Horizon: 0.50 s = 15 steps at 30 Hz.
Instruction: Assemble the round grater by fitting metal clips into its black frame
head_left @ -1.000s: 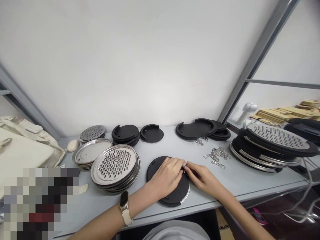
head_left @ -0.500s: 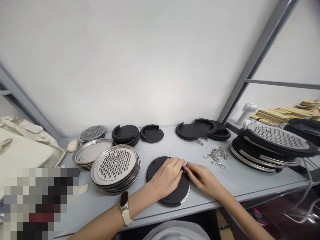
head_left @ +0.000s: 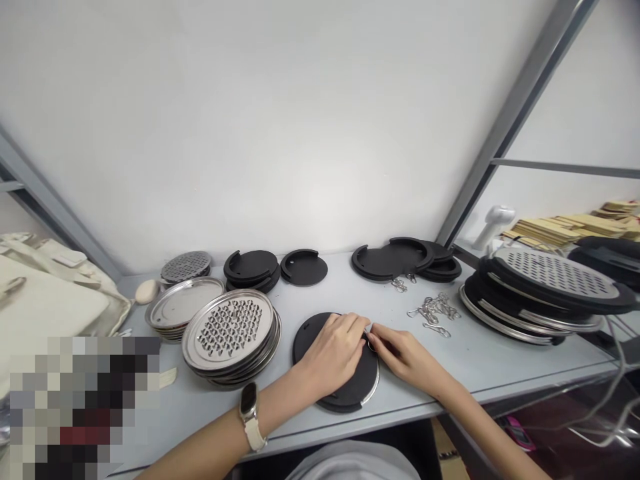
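A round black disc point(head_left: 360, 385) lies flat near the table's front edge, with a strip of silver metal rim showing along its right side. My left hand point(head_left: 335, 353) lies across the top of it, fingers bent and pressed together at the far right edge. Close against those fingertips, my right hand point(head_left: 400, 353) pinches a small metal clip point(head_left: 371, 345) at the disc's rim; most of the clip is hidden by fingers. Loose wire clips point(head_left: 434, 310) lie in a pile right of my hands. To the left stands a stack of metal grater discs point(head_left: 230, 332).
Behind are black disc holders point(head_left: 253, 265), a single one point(head_left: 304, 268) and another group point(head_left: 390, 259). Assembled grater discs point(head_left: 540, 293) are stacked at right. Shallow metal discs point(head_left: 185, 307) sit at left, near a cream bag point(head_left: 45, 293). Grey shelf posts flank the table point(head_left: 310, 430).
Almost nothing differs. Both hands stay at the disc's right edge, with only a very slight shift of the fingers.
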Each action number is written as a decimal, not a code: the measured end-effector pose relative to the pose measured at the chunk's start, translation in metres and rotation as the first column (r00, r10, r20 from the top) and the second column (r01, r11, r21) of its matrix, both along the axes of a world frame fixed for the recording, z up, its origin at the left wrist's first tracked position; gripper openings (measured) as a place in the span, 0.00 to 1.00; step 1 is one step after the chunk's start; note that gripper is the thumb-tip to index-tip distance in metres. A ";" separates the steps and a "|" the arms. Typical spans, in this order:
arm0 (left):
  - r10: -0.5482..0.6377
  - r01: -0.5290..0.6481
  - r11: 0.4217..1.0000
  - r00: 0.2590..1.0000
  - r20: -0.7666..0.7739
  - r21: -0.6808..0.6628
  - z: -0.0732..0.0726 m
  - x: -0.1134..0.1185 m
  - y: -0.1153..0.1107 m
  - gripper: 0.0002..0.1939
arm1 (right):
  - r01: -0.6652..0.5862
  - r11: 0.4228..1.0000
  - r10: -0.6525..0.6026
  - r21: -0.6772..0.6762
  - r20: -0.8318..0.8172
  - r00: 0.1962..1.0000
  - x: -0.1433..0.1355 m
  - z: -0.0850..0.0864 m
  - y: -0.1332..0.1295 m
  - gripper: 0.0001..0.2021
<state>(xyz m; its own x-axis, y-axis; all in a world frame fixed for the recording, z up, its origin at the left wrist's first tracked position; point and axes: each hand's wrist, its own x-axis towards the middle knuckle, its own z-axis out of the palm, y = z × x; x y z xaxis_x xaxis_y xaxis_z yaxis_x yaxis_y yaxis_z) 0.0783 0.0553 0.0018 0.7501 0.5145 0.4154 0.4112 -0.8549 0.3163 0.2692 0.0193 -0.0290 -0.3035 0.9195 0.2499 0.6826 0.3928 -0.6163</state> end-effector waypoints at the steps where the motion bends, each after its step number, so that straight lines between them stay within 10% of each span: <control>1: 0.001 -0.001 1.000 1.000 -0.003 0.003 0.001 0.000 0.000 0.12 | -0.004 1.000 0.004 0.000 0.000 1.000 0.000 0.000 0.000 0.12; 15: -0.005 0.005 0.999 1.000 -0.008 -0.041 -0.001 -0.001 0.000 0.13 | 0.018 0.999 -0.018 0.033 -0.005 1.000 -0.002 0.005 -0.002 0.13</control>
<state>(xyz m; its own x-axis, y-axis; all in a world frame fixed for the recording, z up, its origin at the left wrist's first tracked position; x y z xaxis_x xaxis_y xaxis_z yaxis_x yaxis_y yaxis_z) 0.0777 0.0548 0.0007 0.7558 0.5275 0.3880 0.4096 -0.8431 0.3484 0.2672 0.0172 -0.0238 -0.2855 0.9160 0.2818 0.6871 0.4006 -0.6061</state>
